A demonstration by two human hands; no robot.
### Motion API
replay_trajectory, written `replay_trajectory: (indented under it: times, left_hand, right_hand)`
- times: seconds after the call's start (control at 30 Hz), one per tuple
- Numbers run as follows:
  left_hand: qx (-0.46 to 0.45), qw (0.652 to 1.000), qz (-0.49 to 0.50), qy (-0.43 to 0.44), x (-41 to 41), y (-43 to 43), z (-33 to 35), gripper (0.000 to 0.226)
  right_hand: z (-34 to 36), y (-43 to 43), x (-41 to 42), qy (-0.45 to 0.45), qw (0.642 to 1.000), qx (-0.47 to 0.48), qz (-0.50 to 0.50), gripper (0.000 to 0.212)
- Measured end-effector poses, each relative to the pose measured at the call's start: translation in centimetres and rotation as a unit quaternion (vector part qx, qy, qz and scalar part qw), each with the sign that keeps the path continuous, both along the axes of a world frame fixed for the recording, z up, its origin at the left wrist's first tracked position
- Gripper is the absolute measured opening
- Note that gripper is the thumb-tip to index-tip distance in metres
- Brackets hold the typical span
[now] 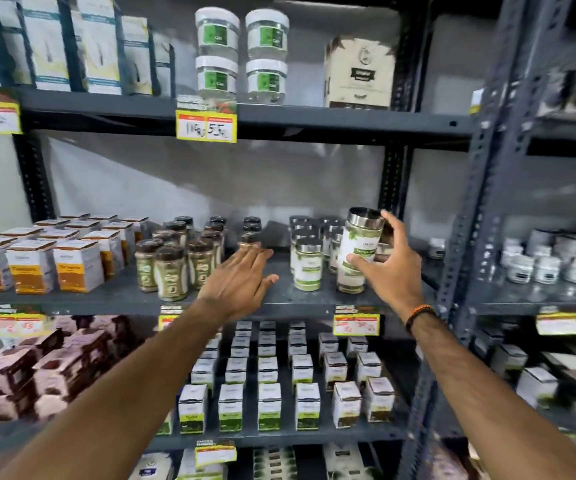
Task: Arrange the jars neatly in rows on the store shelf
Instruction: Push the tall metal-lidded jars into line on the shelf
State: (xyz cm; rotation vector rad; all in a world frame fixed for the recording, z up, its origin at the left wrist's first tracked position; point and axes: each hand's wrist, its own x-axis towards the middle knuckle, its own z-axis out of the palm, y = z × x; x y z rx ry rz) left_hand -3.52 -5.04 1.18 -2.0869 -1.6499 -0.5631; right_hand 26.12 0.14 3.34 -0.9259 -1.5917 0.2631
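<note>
Steel-lidded jar (361, 247), green-white label, tilted.

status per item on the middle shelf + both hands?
silver-lidded jar: lidded, tilted, held off the shelf
right hand: gripping that jar
left hand: open, empty, over bare shelf
front silver-lidded jar: upright, lidded, on shelf
brown-lidded jars: upright, lidded, in rows
turmeric boxes: closed, upright, in rows

Rear steel-lidded jars (328, 225) hide behind the front ones; price tag (356, 324) digits blurred.
</note>
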Motion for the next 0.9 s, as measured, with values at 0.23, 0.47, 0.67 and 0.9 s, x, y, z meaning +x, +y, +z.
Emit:
replay_trajectory:
  times: [0.23,0.47,0.67,0.9]
  left_hand:
    - [-0.139,0.988,0.040,-0.045,3.1,4.4,-3.2,0.071]
    - [-0.179,0.981,0.056,-0.053,2.4,6.9,-5.7,0.071]
    - [-0.150,0.985,0.071,-0.035,2.7,6.9,-6.2,0.068]
    - [-0.143,0.987,0.073,-0.032,2.7,6.9,-6.3,0.074]
  right_hand:
    - [-3.1,4.4,6.8,-0.026,0.997,-0.043,-0.056,0.098]
    - [-6.0,8.6,8.2,-0.024,0.993,-0.104,-0.057,0.096]
    - [-6.7,9.3,7.8,-0.035,0.991,-0.100,-0.085,0.104]
    - [-7.4,9.7,7.5,-0.076,0.968,-0.188,-0.145,0.084]
